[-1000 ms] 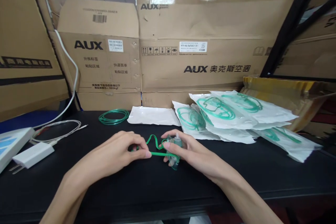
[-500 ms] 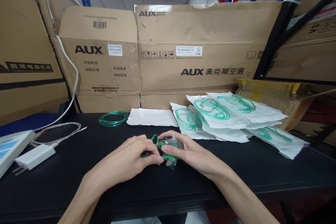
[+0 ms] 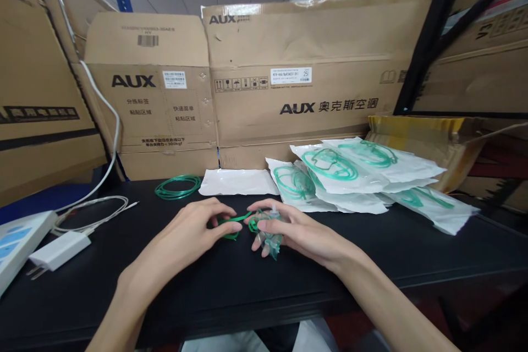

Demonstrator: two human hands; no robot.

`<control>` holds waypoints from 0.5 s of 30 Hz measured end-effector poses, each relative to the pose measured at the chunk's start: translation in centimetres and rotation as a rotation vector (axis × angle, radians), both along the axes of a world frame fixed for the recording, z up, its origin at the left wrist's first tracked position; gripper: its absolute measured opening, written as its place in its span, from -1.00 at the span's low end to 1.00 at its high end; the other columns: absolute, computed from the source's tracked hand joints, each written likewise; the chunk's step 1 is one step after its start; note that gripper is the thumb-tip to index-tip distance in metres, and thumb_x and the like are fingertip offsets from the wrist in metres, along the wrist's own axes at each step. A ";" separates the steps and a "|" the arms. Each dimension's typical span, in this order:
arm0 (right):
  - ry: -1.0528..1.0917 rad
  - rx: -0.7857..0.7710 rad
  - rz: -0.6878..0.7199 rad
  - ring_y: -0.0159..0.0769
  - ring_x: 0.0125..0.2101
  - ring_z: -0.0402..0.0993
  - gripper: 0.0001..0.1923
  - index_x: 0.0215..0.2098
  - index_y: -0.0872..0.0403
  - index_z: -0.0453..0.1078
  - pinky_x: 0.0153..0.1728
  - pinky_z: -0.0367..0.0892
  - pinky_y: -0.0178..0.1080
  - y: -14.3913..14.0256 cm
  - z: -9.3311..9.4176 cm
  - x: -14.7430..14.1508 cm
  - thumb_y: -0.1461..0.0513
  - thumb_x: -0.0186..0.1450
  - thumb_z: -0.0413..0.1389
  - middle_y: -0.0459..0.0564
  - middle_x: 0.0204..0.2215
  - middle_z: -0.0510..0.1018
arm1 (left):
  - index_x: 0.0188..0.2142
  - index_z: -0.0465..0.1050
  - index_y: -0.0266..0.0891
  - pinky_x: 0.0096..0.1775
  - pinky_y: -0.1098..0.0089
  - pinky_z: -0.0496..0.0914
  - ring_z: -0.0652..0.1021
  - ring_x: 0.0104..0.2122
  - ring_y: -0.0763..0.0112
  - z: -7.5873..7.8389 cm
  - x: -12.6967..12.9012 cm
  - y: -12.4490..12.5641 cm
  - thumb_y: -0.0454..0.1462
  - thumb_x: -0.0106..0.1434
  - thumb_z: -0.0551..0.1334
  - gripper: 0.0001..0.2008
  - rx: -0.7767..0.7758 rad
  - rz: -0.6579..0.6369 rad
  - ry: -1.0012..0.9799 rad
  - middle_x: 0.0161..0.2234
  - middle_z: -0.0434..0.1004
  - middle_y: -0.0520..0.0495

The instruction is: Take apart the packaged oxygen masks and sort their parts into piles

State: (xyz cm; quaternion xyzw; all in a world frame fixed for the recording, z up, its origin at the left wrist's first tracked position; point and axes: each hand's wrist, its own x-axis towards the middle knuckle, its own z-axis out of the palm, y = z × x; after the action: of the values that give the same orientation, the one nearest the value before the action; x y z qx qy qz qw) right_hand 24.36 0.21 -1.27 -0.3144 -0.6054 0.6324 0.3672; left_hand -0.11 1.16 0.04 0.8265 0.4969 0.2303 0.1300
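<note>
The left hand point(image 3: 187, 234) is pinching the green strap point(image 3: 231, 223), and the right hand point(image 3: 295, 234) is closing around the clear mask point(image 3: 270, 239), near the desk's point(image 3: 412, 253) front edge. The person seems to be fitting the strap; next needs careful threading.

Left carton point(image 3: 148, 99), beyond the left hand point(image 3: 185, 234): "AUX" in bold, with Chinese print and a barcode label too small to read. Wide carton point(image 3: 305, 71), beyond the right hand point(image 3: 297, 231): "AUX 奥克斯空调"; small "AUX" at its top corner; white label with boxed "25".

Bare forearms, no sleeves, rings.
</note>
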 end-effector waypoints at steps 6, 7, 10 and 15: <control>-0.027 -0.009 0.020 -0.19 -0.22 0.61 -0.45 0.18 0.06 0.32 -0.18 0.49 -0.12 -0.8 0.4 -0.6 0.18 0.26 0.31 0.05 -0.13 0.59 | -0.12 0.63 -0.02 -0.11 0.37 0.34 0.55 -0.18 0.29 -0.6 2.8 -1.2 -0.04 0.40 0.24 -0.76 -0.030 -0.165 -0.040 -0.13 0.59 0.02; -0.024 -0.001 0.021 -0.20 -0.22 0.61 -0.46 0.17 0.06 0.33 -0.18 0.49 -0.13 -0.9 0.6 -0.6 0.19 0.25 0.30 0.05 -0.09 0.58 | -0.14 0.62 -0.04 -0.12 0.37 0.34 0.55 -0.19 0.28 -0.7 2.9 -1.3 -0.04 0.41 0.23 -0.76 -0.036 -0.154 -0.042 -0.16 0.60 0.01; 0.008 0.016 0.033 -0.21 -0.22 0.61 -0.50 0.13 0.06 0.36 -0.20 0.49 -0.15 -1.1 0.9 -0.6 0.25 0.24 0.27 0.04 -0.08 0.56 | -0.14 0.58 -0.08 -0.18 0.38 0.33 0.55 -0.21 0.26 -0.6 2.8 -1.5 -0.01 0.39 0.24 -0.74 -0.060 -0.115 -0.063 -0.24 0.61 0.02; 0.016 0.033 -0.006 -0.20 -0.21 0.61 -0.53 0.11 0.04 0.41 -0.20 0.50 -0.15 -0.7 0.7 -0.4 0.27 0.23 0.25 0.02 -0.16 0.58 | -0.12 0.61 0.00 -0.20 0.40 0.33 0.57 -0.28 0.30 0.5 2.0 -1.3 -0.01 0.41 0.23 -0.75 -0.046 -0.102 -0.108 -0.27 0.66 0.10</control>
State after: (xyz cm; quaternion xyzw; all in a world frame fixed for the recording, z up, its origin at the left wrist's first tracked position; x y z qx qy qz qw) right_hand 23.96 -0.54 -0.57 -0.3050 -0.6116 0.6239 0.3791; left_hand 1.93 -0.19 0.53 0.8340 0.4513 0.2564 0.1871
